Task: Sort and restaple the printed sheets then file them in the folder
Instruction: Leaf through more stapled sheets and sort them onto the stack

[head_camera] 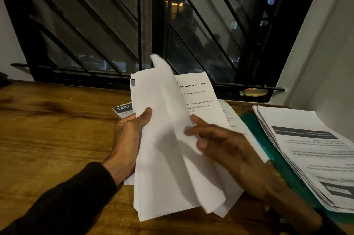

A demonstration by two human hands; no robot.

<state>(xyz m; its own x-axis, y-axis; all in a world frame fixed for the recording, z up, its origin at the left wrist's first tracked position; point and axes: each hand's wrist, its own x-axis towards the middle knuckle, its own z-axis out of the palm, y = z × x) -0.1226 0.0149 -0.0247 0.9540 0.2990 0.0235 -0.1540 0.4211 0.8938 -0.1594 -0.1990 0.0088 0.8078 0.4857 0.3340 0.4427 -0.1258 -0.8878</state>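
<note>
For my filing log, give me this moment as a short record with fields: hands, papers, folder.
left hand: grips the held sheaf at its left edge
right hand: fingers on the page being turned
stack of printed sheets: lies on the green folder, at right
sheet marked 1492: flat on the wooden table

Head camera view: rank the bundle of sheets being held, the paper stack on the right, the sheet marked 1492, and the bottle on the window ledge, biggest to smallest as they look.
1. Held bundle, though nearness inflates it
2. Paper stack, partly cut off
3. Bottle and 1492 sheet: about alike, sheet mostly hidden
</note>
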